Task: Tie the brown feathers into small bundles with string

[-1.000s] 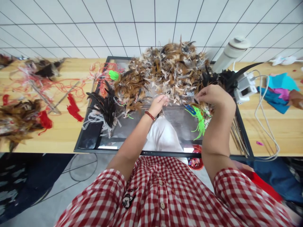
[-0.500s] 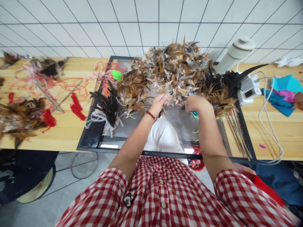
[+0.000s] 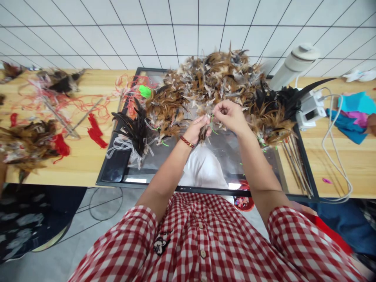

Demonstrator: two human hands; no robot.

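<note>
My left hand [image 3: 197,130], with a beaded bracelet on its wrist, is closed around a small bunch of brown feathers [image 3: 202,135] that hangs below its fingers. Pinched in my right hand [image 3: 229,115] is a thin green string [image 3: 214,125], right beside the left fingertips and close to the quill ends of the bunch. Whether the string is wound round the feathers is too small to tell. Behind both hands rises a big heap of loose brown feathers [image 3: 211,74].
A dark-framed glass panel [image 3: 176,168] lies under the work. On it are black feathers [image 3: 132,129], a green string bundle [image 3: 144,91], a phone [image 3: 114,168] and thin sticks [image 3: 296,168]. To the right stand a white bottle [image 3: 293,66] and a charger with a cable [image 3: 331,145]. Other people sit on both sides.
My right hand has moved left and up from above the green strings on the glass to my left fingertips, now with a green string in it. The left hand stays nearly in place.
</note>
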